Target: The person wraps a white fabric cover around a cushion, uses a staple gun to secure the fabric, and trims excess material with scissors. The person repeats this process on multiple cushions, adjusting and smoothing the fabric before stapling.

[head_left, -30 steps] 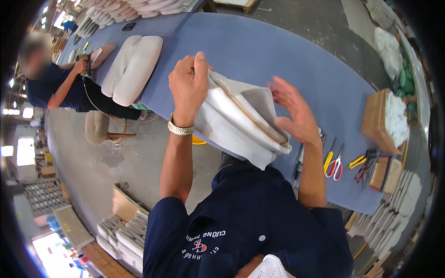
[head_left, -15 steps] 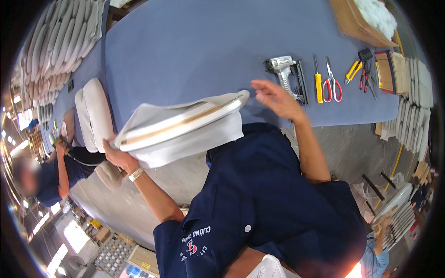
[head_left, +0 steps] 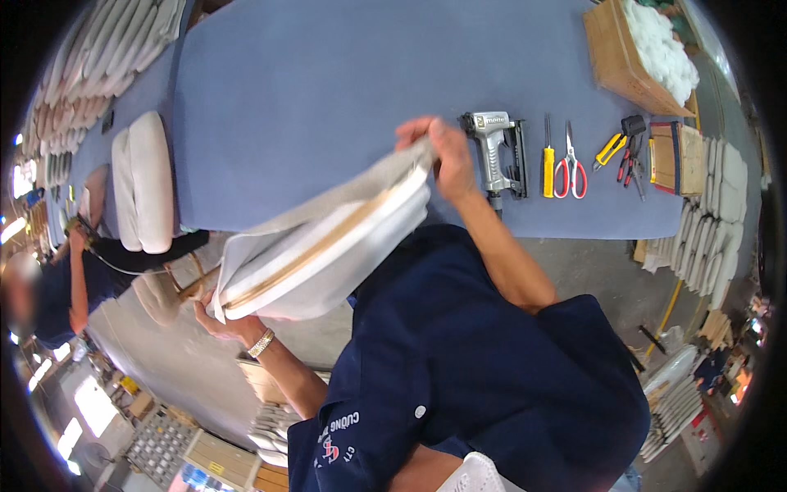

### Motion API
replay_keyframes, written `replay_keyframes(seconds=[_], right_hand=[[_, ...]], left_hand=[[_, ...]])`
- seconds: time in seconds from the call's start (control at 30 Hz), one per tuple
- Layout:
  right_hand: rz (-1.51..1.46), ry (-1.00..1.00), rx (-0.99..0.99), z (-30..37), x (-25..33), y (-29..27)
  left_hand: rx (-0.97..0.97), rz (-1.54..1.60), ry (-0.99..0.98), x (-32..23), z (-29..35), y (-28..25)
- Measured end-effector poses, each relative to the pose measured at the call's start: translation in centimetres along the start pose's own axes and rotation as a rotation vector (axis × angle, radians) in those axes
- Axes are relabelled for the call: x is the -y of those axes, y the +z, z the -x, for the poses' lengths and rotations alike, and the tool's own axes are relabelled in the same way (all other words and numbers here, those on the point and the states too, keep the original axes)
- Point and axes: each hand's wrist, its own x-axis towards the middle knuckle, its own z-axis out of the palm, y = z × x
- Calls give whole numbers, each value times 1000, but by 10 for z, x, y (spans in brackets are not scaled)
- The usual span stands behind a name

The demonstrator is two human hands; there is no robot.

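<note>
A long padded cushion [head_left: 316, 264] with loose light-grey fabric, white padding and a brown strip along its exposed edge is held in the air in front of my body. It tilts, its right end higher than its left. My left hand [head_left: 228, 323] is closed around the lower left end, its fingers partly hidden by the fabric. At the upper right end, my right hand [head_left: 449, 160] is bent over the corner and grips it. The nearest tool to my right hand is a silver staple gun [head_left: 493, 152] lying on the blue-grey table [head_left: 344, 82].
Right of the staple gun lie a yellow-handled screwdriver [head_left: 548, 168], red-handled scissors [head_left: 570, 168] and several pliers [head_left: 611, 150]. A cardboard box [head_left: 611, 57] holds white stuffing. Finished-looking grey pads [head_left: 143, 184] lie at left, near a co-worker's arm [head_left: 78, 279]. Stacked pads [head_left: 713, 238] stand at right.
My right hand has moved left onto the cushion's upper right end, where it was apart before. The cushion's left end has dropped lower with my left hand, so it tilts more steeply.
</note>
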Motion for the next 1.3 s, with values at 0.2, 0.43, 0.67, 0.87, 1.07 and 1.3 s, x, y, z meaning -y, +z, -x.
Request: replay_keyframes(seconds=[0.2,0.43,0.67,0.87,1.07,1.3], right_hand=[[533,-197,-160,-80,26,-14],[669,-111,-220,-29,30,-25],[546,-186,-162,-3,16,-48],[412,-163,-136,-10,18,-54],[283,-65,-146,-11,30,-43],[361,-180,31,-23,38,-22]], left_hand=[[-51,-10,-201,81,96,13],[533,-445,-171,34,124,2],[1446,-469,283,-31,115,85],[1582,-526,796,-52,161,204],[1486,-500,861,-35,167,260],[1307,-124,97,-10,146,240]])
